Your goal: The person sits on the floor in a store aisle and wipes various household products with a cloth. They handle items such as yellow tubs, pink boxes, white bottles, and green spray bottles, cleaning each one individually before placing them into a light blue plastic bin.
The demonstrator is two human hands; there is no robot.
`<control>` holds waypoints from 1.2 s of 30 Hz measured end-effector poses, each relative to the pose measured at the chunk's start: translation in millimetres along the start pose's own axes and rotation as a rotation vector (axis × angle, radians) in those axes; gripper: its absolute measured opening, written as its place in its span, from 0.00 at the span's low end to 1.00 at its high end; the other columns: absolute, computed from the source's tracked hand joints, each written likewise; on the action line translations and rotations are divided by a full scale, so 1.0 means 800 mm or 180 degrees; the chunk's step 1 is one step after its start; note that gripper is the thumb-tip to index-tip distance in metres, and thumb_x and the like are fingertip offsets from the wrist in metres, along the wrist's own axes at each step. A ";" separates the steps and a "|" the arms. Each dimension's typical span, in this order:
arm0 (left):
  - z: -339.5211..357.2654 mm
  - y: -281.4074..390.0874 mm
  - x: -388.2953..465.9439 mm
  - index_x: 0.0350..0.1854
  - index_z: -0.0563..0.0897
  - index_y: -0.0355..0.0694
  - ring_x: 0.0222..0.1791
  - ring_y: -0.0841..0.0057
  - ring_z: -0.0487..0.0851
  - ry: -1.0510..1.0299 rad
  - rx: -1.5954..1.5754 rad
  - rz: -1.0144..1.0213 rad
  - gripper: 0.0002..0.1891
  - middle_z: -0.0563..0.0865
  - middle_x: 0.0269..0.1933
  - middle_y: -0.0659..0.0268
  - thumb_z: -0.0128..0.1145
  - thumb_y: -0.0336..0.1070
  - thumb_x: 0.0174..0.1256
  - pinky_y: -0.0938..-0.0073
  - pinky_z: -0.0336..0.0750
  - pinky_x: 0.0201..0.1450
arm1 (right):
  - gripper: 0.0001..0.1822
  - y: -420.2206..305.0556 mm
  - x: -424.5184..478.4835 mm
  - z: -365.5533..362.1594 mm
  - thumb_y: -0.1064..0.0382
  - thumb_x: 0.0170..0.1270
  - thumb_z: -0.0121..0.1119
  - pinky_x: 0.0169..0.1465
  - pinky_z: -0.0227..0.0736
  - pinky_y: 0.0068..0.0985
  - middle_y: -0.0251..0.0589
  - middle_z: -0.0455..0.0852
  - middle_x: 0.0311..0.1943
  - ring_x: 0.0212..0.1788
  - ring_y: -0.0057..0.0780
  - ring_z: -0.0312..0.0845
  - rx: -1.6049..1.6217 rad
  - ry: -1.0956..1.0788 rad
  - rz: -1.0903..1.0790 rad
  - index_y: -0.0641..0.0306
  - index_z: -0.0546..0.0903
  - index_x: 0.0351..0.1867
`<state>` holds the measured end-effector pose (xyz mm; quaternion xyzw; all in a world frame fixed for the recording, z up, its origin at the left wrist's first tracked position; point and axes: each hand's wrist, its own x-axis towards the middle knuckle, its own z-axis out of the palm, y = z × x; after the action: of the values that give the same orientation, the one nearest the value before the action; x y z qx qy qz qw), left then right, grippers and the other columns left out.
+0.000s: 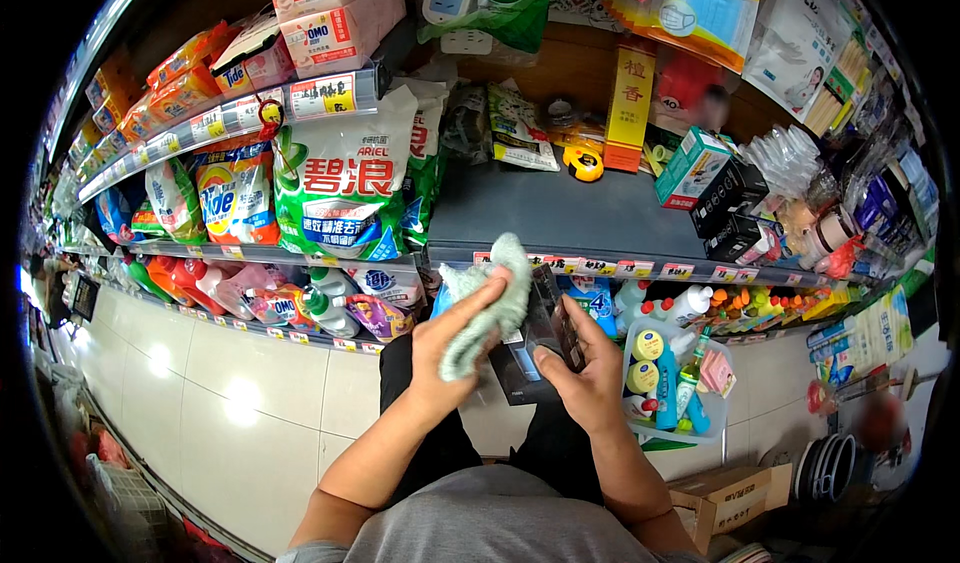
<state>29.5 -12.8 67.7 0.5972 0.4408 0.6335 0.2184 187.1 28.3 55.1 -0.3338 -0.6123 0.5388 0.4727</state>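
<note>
A pale green cloth (501, 323) is bunched in my left hand (442, 341), its upper end sticking up past the fingers. Close beside it, my right hand (589, 364) grips a dark flat package (536, 368) with a hanging flap, tilted over my lap; what it contains I cannot tell. Cloth and package overlap in view, and whether they touch is unclear. Just beyond my hands runs a grey shelf (540, 214). On it lie a yellow tape measure (583, 164), a yellow incense box (630, 109) and a teal box (694, 169).
Large Ariel detergent bags (345, 180) stand left on the shelf, below soap packs (322, 41). Black boxes (727, 195) sit at its right. A plastic bin (675, 432) of bottles is on the floor by my right arm, with a cardboard box (731, 499) behind it.
</note>
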 end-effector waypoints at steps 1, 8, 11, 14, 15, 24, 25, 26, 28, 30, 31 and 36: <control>0.004 0.007 -0.001 0.57 0.72 0.33 0.60 0.65 0.72 -0.0122 0.0097 -0.0042 0.26 0.74 0.58 0.50 0.53 0.17 0.51 0.70 0.64 0.62 | 0.32 0.001 0.000 -0.001 0.71 0.48 0.63 0.52 0.69 0.23 0.48 0.79 0.47 0.48 0.27 0.76 -0.0013 0.0005 -0.0013 0.76 0.67 0.57; 0.017 0.000 0.019 0.59 0.70 0.36 0.60 0.57 0.71 -0.0141 0.1577 0.0593 0.32 0.74 0.57 0.47 0.58 0.24 0.45 0.67 0.65 0.58 | 0.32 0.015 -0.005 -0.003 0.69 0.46 0.64 0.52 0.69 0.25 0.50 0.79 0.46 0.47 0.31 0.77 -0.0366 -0.0033 -0.0269 0.76 0.68 0.56; 0.006 0.006 0.027 0.59 0.70 0.35 0.55 0.53 0.74 -0.0543 0.0870 -0.0316 0.31 0.76 0.53 0.46 0.58 0.23 0.45 0.66 0.67 0.56 | 0.32 0.008 -0.003 -0.012 0.69 0.46 0.64 0.51 0.70 0.25 0.51 0.79 0.45 0.46 0.31 0.77 -0.0755 -0.0178 -0.0339 0.76 0.69 0.55; -0.001 -0.003 0.034 0.48 0.78 0.32 0.39 0.76 0.80 -0.0371 0.0183 -0.0728 0.19 0.83 0.40 0.59 0.61 0.25 0.49 0.78 0.73 0.43 | 0.32 0.007 -0.005 -0.009 0.69 0.46 0.64 0.51 0.70 0.23 0.50 0.79 0.46 0.46 0.29 0.77 -0.0448 -0.0187 -0.0255 0.75 0.69 0.56; -0.004 -0.001 0.039 0.45 0.80 0.32 0.36 0.82 0.79 -0.0371 -0.0131 -0.0980 0.17 0.84 0.38 0.63 0.62 0.26 0.50 0.81 0.74 0.40 | 0.32 0.006 -0.005 -0.009 0.69 0.47 0.64 0.51 0.70 0.23 0.50 0.79 0.46 0.46 0.28 0.77 -0.0351 -0.0186 -0.0227 0.75 0.69 0.56; -0.001 -0.010 0.050 0.39 0.79 0.32 0.30 0.88 0.75 -0.0629 -0.0411 -0.1159 0.11 0.81 0.30 0.71 0.61 0.25 0.52 0.85 0.71 0.34 | 0.31 0.012 -0.003 -0.010 0.70 0.49 0.62 0.50 0.70 0.21 0.46 0.79 0.46 0.45 0.24 0.76 -0.0100 -0.0162 -0.0028 0.77 0.67 0.57; -0.001 -0.011 0.050 0.39 0.78 0.32 0.30 0.88 0.76 -0.0640 -0.0174 -0.1079 0.11 0.81 0.29 0.72 0.61 0.25 0.51 0.86 0.71 0.34 | 0.31 0.012 -0.003 -0.010 0.70 0.49 0.62 0.50 0.70 0.21 0.46 0.79 0.46 0.46 0.23 0.76 -0.0233 -0.0174 -0.0085 0.77 0.67 0.57; -0.002 -0.016 0.048 0.35 0.78 0.32 0.31 0.86 0.77 -0.0627 0.0091 -0.1117 0.09 0.81 0.30 0.71 0.61 0.24 0.51 0.86 0.71 0.35 | 0.31 0.011 -0.003 -0.012 0.70 0.49 0.62 0.50 0.70 0.21 0.46 0.79 0.45 0.46 0.23 0.76 -0.0366 -0.0186 -0.0143 0.77 0.67 0.57; -0.009 -0.023 0.047 0.36 0.79 0.32 0.31 0.86 0.77 -0.0643 -0.0537 -0.1368 0.09 0.82 0.30 0.70 0.61 0.24 0.51 0.85 0.72 0.35 | 0.31 0.009 -0.003 -0.014 0.70 0.49 0.63 0.50 0.70 0.20 0.46 0.79 0.45 0.46 0.23 0.75 -0.0340 -0.0233 -0.0130 0.78 0.67 0.57; -0.020 -0.034 0.048 0.37 0.79 0.32 0.31 0.86 0.78 -0.0615 -0.0962 -0.1411 0.10 0.83 0.31 0.69 0.60 0.24 0.52 0.85 0.72 0.35 | 0.31 0.007 -0.002 -0.015 0.71 0.49 0.63 0.50 0.70 0.21 0.46 0.79 0.46 0.46 0.23 0.75 -0.0030 -0.0305 0.0023 0.78 0.66 0.57; -0.021 -0.035 0.046 0.37 0.80 0.33 0.31 0.87 0.78 -0.0592 -0.1089 -0.1508 0.10 0.83 0.31 0.69 0.61 0.24 0.50 0.86 0.72 0.35 | 0.31 0.007 0.000 -0.015 0.70 0.50 0.63 0.50 0.70 0.21 0.47 0.78 0.46 0.46 0.23 0.75 0.0139 -0.0320 0.0098 0.79 0.66 0.57; -0.013 -0.023 0.046 0.33 0.79 0.35 0.30 0.89 0.76 -0.0588 -0.0770 -0.1511 0.10 0.82 0.30 0.71 0.65 0.24 0.48 0.87 0.72 0.35 | 0.31 0.015 0.001 -0.017 0.70 0.52 0.62 0.51 0.69 0.20 0.47 0.76 0.49 0.49 0.24 0.73 0.0318 -0.0380 0.0316 0.81 0.64 0.57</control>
<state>7.9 22.9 74.4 0.5020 0.4678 0.5555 0.4696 198.6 36.2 43.4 -0.3071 -0.5944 0.6103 0.4241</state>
